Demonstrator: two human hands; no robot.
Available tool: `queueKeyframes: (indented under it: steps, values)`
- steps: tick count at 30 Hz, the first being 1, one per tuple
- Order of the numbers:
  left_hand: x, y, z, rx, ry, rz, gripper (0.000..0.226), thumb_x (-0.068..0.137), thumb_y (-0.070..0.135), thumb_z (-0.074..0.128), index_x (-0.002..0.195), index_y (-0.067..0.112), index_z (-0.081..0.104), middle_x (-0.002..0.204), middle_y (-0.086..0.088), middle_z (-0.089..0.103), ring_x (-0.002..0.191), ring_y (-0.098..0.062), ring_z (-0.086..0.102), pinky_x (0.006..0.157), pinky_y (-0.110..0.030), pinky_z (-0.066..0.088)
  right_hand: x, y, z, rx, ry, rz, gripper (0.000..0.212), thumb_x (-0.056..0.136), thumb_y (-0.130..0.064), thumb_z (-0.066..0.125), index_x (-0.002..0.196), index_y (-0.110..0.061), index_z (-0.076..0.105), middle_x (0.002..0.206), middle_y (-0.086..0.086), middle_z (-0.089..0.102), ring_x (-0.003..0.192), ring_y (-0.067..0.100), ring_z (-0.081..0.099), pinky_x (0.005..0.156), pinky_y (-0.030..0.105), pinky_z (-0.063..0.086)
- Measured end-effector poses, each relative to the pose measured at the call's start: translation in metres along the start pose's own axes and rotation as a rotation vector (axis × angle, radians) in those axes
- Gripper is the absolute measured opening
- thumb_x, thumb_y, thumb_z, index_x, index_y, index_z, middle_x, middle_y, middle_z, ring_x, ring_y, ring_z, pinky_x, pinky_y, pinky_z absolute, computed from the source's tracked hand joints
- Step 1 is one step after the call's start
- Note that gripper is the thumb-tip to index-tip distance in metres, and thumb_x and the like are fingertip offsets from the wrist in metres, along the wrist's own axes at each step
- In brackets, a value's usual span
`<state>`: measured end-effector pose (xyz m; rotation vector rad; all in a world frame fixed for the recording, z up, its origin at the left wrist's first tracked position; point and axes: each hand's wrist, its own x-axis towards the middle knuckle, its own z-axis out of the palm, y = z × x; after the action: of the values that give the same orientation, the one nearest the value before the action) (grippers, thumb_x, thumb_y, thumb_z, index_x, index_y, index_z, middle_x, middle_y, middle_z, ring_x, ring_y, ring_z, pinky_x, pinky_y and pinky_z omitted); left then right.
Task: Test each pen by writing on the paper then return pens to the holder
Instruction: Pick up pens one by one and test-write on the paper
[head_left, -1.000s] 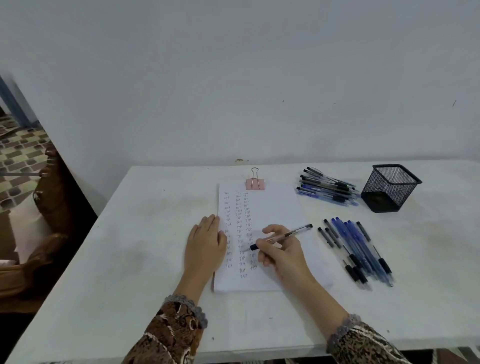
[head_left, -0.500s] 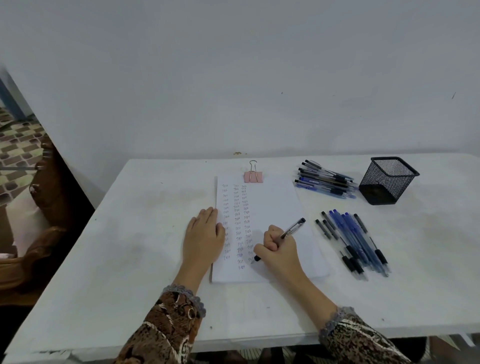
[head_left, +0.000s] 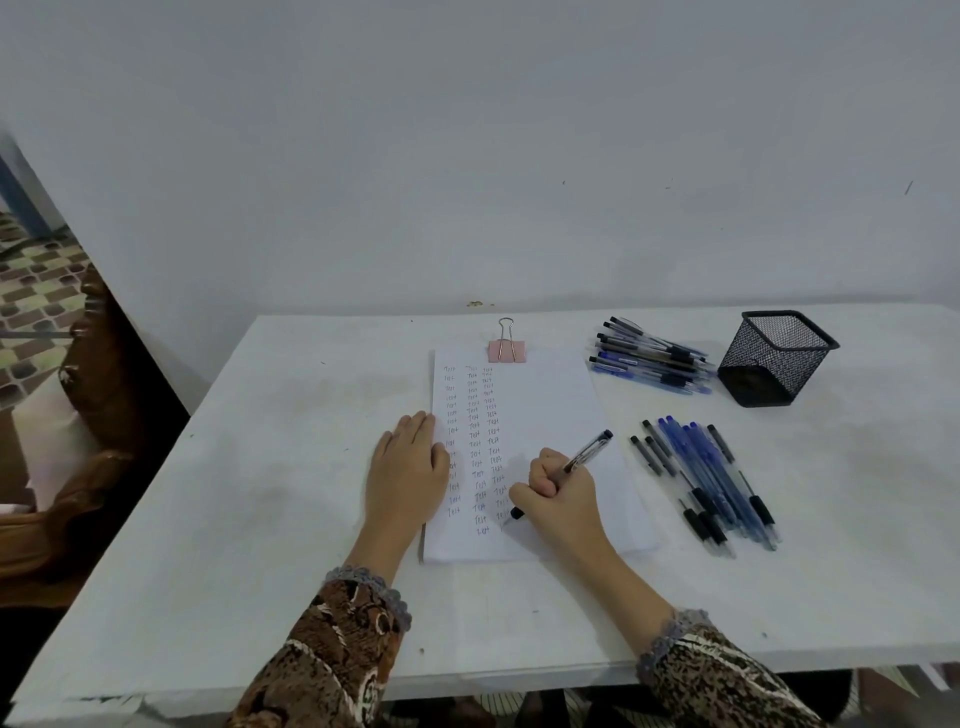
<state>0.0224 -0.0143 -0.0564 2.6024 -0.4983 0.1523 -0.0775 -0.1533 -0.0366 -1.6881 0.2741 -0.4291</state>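
Note:
A white paper pad (head_left: 545, 405) with columns of small written words lies in the middle of the table, held at its top by a pink binder clip (head_left: 506, 351). My left hand (head_left: 408, 470) rests flat on the pad's left edge. My right hand (head_left: 558, 496) grips a clear pen (head_left: 589, 452) with a black grip, its tip on the paper near the bottom of the written columns. A black mesh holder (head_left: 776, 358) stands at the far right. One heap of pens (head_left: 649, 356) lies left of the holder. Another row of pens (head_left: 701, 483) lies right of the pad.
The white table (head_left: 260, 493) stands against a pale wall. A brown carved wooden chair (head_left: 88, 415) stands past the table's left edge, with patterned floor tiles behind it. The table's front edge runs close to my sleeves.
My right hand has turned the pen from lying flat above the paper to a steep writing angle and lowered its tip to the page. My left hand stays on the pad.

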Motion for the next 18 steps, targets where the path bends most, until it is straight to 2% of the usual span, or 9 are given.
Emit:
queueKeyframes:
  steps: [5,14,18]
  values:
    - [0.001,-0.001,0.0016,0.005,-0.01,-0.002,0.048,0.099,0.024,0.029,0.145,0.011,0.028,0.153,-0.001,0.026,0.143,-0.014,0.016,0.117,-0.03,0.008,0.0016,-0.0001,0.0005,0.006,-0.006,0.013,0.05,0.064,0.012,0.053,0.047,-0.023,0.022,0.051,-0.013,0.025,0.051,0.005,0.022,0.05,0.013,0.021]
    - [0.0006,-0.001,0.0011,-0.003,-0.007,-0.004,0.048,0.099,0.024,0.029,0.145,0.012,0.028,0.153,-0.001,0.025,0.142,-0.013,0.017,0.117,-0.03,0.007,0.0004,-0.0026,-0.0004,-0.027,0.026,0.003,0.052,0.067,0.017,0.052,0.048,-0.02,0.021,0.055,-0.011,0.022,0.049,0.003,0.023,0.049,0.013,0.021]
    - [0.0009,-0.0002,0.0013,-0.005,-0.007,-0.005,0.048,0.099,0.024,0.028,0.145,0.012,0.027,0.153,0.0,0.024,0.143,-0.013,0.014,0.116,-0.029,0.006,0.0006,-0.0046,-0.0018,-0.03,-0.012,0.006,0.051,0.067,0.017,0.052,0.05,-0.019,0.021,0.059,-0.007,0.022,0.049,0.004,0.022,0.048,0.012,0.021]
